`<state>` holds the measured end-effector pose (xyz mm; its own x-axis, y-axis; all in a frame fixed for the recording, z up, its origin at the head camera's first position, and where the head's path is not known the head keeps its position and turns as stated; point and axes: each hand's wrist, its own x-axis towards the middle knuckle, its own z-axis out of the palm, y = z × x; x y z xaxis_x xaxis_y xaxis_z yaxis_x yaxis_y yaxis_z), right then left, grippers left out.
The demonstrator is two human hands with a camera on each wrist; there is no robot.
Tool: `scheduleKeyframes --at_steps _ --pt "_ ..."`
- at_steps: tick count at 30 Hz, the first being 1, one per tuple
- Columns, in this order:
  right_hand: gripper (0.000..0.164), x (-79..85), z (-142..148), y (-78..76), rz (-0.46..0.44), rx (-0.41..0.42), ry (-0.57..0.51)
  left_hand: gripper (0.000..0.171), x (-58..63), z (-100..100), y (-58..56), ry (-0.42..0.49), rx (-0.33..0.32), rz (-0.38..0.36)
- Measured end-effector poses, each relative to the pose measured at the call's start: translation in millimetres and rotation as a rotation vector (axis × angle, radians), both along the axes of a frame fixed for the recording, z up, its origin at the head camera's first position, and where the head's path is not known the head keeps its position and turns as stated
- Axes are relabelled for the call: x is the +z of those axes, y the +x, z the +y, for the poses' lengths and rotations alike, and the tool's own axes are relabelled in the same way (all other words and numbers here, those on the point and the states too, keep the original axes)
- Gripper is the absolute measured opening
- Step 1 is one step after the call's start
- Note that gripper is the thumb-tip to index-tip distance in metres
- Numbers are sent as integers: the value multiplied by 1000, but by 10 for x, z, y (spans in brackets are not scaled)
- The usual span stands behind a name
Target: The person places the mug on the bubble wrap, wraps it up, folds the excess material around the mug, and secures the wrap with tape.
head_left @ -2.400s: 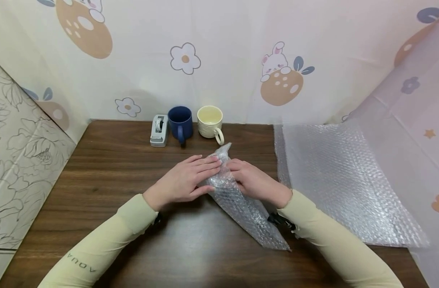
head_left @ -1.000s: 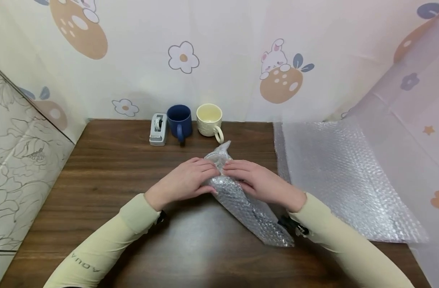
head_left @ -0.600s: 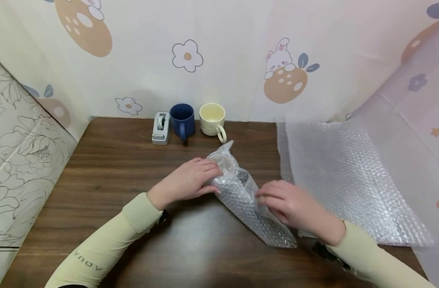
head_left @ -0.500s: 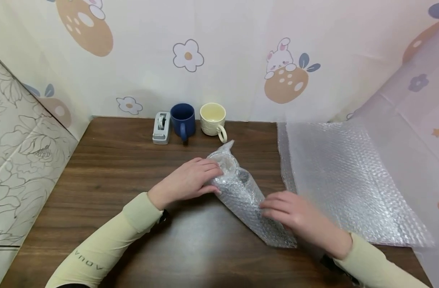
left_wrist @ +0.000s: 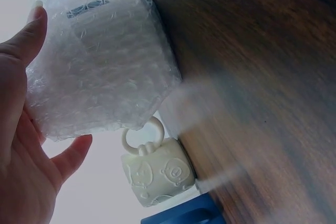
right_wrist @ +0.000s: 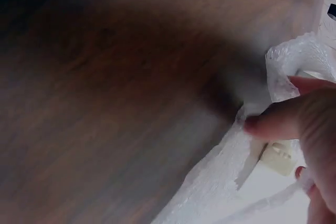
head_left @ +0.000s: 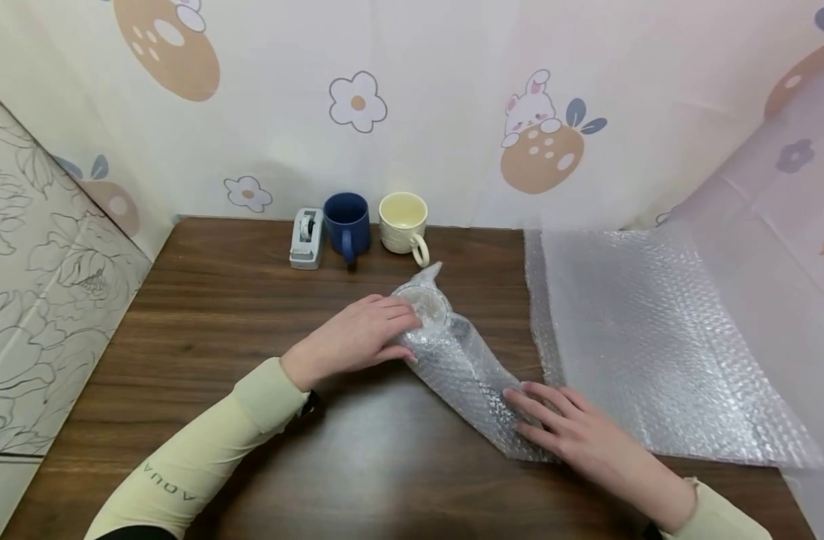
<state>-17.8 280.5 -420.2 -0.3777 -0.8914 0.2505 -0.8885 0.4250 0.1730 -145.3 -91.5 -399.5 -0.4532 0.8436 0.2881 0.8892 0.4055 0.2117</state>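
A cup (head_left: pixel 428 304) with a round rim stands inside bubble wrap (head_left: pixel 452 375); the wrap's long tail runs toward the front right of the table. My left hand (head_left: pixel 358 334) holds the wrapped cup from its left side. Thumb and fingers curve round it in the left wrist view, where a dark printed band shows through the wrap (left_wrist: pixel 100 61). My right hand (head_left: pixel 581 435) is at the tail's far end. In the right wrist view, the thumb (right_wrist: pixel 273 121) and fingers of that hand pinch the loose wrap edge.
A grey tape dispenser (head_left: pixel 307 238), a blue mug (head_left: pixel 347 221) and a cream mug (head_left: pixel 402 221) stand in a row along the back wall. Flat bubble wrap sheets (head_left: pixel 642 337) cover the right side of the wooden table (head_left: pixel 250 300).
My right hand has left the cup's top and moved down and right to the wrap's loose end. The rim now shows more. My left hand has stayed on the cup.
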Motion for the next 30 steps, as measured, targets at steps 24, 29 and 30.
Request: scheduleKeyframes --at_steps 24,29,30 --pt "32 541 -664 -205 -100 -23 -855 41 27 2 11 -35 21 8" --pt "10 560 -919 -281 -239 -171 -1037 40 32 8 7 -29 16 17" --pt "4 552 -969 -316 -265 -188 -1071 39 33 9 5 -27 15 19"
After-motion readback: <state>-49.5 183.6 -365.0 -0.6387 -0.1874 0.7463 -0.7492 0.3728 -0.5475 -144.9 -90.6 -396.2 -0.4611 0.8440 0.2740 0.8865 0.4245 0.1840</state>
